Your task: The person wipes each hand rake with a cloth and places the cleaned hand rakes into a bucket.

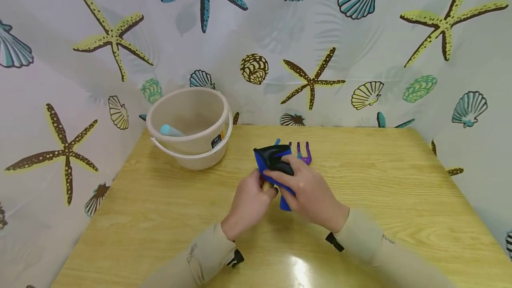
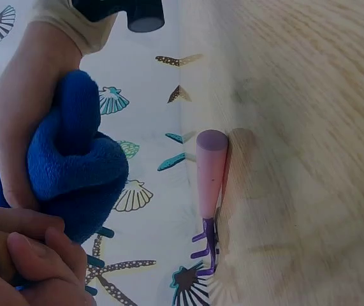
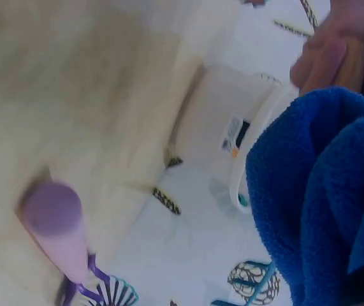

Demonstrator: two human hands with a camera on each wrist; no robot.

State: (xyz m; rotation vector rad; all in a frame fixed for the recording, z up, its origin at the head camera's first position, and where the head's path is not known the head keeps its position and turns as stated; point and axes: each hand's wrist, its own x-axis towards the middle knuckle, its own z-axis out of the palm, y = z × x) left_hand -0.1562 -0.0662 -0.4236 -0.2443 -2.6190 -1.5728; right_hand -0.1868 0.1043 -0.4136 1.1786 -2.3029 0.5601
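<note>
My left hand (image 1: 249,201) grips the wooden handle (image 3: 355,67) of a small hand fork. Its blue-teal tines (image 2: 95,261) stick out past a blue cloth (image 2: 83,169), which hides the rest of its head. With my right hand (image 1: 310,190) I hold the cloth bunched round that head; parts of the cloth look black in the head view. Both hands are close together above the table. Behind them on the tabletop lies a second hand fork with purple tines (image 1: 307,154) and a pink handle (image 2: 212,175), touched by neither hand.
A beige bucket (image 1: 188,139) with a white carrying handle stands at the back left of the wooden table (image 1: 180,217). Inside it leans something with a light blue handle (image 1: 171,130). A curtain (image 1: 256,34) printed with shells and starfish hangs behind the table.
</note>
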